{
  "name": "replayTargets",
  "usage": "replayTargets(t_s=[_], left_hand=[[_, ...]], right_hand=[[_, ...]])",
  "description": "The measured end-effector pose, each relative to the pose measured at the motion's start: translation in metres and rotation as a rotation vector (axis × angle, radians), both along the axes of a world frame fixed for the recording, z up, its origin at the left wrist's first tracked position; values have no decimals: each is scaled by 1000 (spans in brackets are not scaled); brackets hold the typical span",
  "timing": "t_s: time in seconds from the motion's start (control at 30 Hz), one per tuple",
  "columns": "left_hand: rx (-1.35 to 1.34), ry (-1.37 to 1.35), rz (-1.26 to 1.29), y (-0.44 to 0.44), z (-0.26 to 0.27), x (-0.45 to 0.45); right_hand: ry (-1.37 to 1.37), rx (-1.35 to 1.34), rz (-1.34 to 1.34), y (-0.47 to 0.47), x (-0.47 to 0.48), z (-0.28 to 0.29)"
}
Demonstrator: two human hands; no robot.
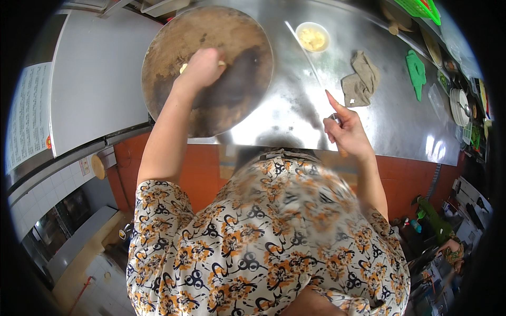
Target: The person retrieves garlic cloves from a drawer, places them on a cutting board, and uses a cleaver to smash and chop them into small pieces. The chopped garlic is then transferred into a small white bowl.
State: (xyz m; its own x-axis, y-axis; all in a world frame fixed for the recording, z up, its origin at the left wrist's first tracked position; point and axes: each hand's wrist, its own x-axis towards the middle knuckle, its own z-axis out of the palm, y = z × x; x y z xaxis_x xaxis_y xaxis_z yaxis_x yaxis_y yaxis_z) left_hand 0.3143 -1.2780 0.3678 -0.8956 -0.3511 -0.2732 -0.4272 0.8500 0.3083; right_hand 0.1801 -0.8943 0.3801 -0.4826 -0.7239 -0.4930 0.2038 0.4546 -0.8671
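Note:
My left hand (203, 67) is curled down over a round wooden chopping block (233, 35), its surface darkly stained. Pale yellow food (183, 68) pokes out on both sides of the fingers; most of it is hidden under them. To the right, my right hand (348, 130) grips a knife (307, 55) by its wooden handle, index finger stretched along it. The long blade appears nearly edge-on, slanting up and left above the steel table (288, 118). Close to the blade's far end stands a white bowl (327, 44) of pale yellow pieces.
A crumpled grey-brown cloth (359, 81) lies right of the bowl. Farther right are a green glove-like item (416, 73) and a stack of white plates (458, 106). A green basket (421, 10) sits at the top right. Left of the block is a white flat surface (102, 79).

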Motion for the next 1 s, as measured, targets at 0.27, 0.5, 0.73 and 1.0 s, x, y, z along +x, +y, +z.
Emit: replayTargets(t_s=[0.27,0.5,0.73,1.0], left_hand=[[275,195,201,27,-27,-44],[494,621,589,14,-49,7],[734,654,859,26,-42,33],[701,636,796,31,-50,20]], right_hand=[[665,60,230,-35,13,-32],[1070,-2,345,-70,8,-46],[1084,276,609,-88,10,-60],[1018,394,702,-95,2,-28]])
